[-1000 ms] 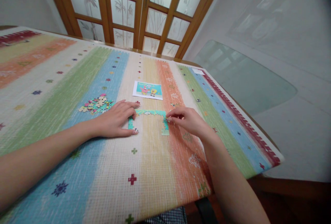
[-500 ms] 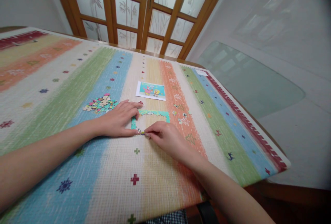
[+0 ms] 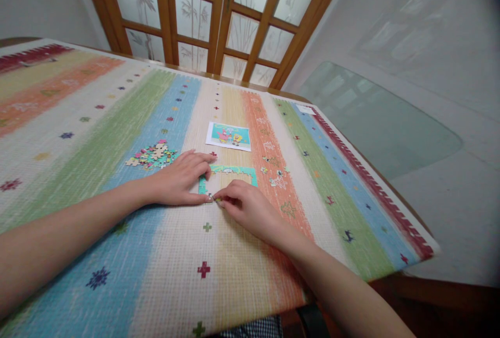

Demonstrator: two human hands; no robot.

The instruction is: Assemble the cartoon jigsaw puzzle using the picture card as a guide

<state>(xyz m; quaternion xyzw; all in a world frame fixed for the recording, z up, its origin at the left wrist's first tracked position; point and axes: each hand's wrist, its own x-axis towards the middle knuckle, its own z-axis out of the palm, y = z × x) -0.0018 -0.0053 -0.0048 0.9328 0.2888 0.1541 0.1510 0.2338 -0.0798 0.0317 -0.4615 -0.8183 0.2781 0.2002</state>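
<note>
A partly joined jigsaw border (image 3: 233,170), mostly turquoise, lies on the striped tablecloth, its middle showing bare cloth. My left hand (image 3: 186,176) rests flat over its left side, fingers apart, the thumb tip touching the lower left corner. At the bottom edge my right hand (image 3: 244,203) pinches a small puzzle piece (image 3: 217,201) between thumb and fingertips, right beside my left thumb. The fingers cover most of that piece. Part of the border's right and lower sides is hidden behind my right hand.
A heap of loose puzzle pieces (image 3: 153,154) lies left of my left hand. Beyond the border is a printed cartoon picture (image 3: 228,136). Several single pieces (image 3: 278,173) are scattered to the right on the orange stripe. A small white paper (image 3: 305,110) lies near the far right edge.
My right hand has shifted slightly left and up, its fingertips nearer my left thumb. The left hand stays in place.
</note>
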